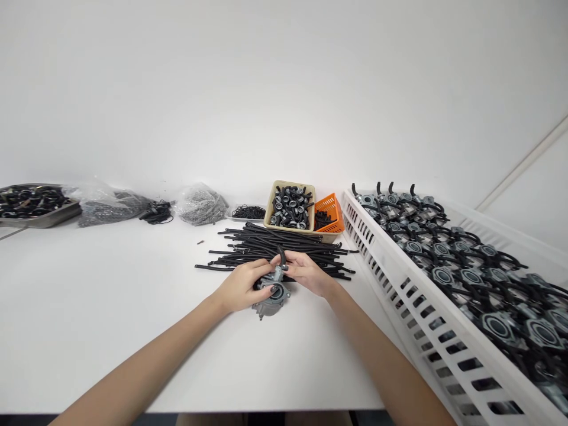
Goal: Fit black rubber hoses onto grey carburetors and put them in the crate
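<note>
Your two bare forearms reach in from the bottom corners, over the near edge of the white desk (110, 302); your hands meet just right of the middle, at a grey metal part (271, 305) with a round opening; your left hand (252, 287) is wrapped around its left side, the dark-nailed thumb laid beside the opening; your right hand (307, 273) has its fingers clamped on a curved black rubber piece (282, 257) that stands up from the top of the part. To your right a white slotted crate (421, 283) runs from near to far along the desk, holding rows of similar metal parts (471, 276) with black hoses. Just beyond your hands lies a loose pile of straight black tubes (275, 236), mostly crosswise; behind it are a cream basket (288, 229) of small metal-and-black pieces and, just right of it, a tilted orange basket (336, 210) of short black pieces; leftward from these come a shallow white tray (246, 219) of thin black loops, a clear bag (202, 204) of small grey pieces, a dark tangled bundle (157, 212), a second bag (110, 207) and a metal tray (57, 218) of dark items; a plain white wall (266, 89) rises behind.
</note>
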Demonstrator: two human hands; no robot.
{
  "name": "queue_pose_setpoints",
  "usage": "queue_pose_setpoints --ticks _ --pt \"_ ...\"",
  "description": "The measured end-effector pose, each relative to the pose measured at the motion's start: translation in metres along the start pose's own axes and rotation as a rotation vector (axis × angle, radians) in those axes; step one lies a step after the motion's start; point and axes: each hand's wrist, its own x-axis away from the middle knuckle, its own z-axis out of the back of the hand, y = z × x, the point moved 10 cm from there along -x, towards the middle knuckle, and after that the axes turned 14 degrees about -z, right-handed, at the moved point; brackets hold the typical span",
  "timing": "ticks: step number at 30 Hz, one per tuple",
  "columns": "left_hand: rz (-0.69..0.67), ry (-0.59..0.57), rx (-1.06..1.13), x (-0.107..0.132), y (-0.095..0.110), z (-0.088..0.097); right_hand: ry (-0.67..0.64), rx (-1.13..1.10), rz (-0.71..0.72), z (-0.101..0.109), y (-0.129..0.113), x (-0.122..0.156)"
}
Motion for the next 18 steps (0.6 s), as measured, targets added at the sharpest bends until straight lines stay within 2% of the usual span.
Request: queue_pose_setpoints --ticks 2,6,8,13,18 --pt "-0.003 -0.009 -0.001 -0.001 0.001 0.0 0.011 -0.013 -0.024 0.003 0.003 -0.001" --pt "0.001 -0.006 -0.02 -0.001 0.002 0.001 0.129 -0.032 -0.012 0.013 0.004 -0.004" --pt "-0.003 -0.004 -0.024 -0.001 0.003 0.002 0.113 -0.045 -0.003 0.011 0.003 -0.003" --pt "-0.004 0.01 -0.035 0.0 0.001 0.002 -0.033 -0.046 -0.005 0.0 0.001 -0.001" --pt "-0.013 -0.012 -0.012 -0.001 0.002 0.0 0.076 -0.023 0.038 0.01 0.002 -0.005"
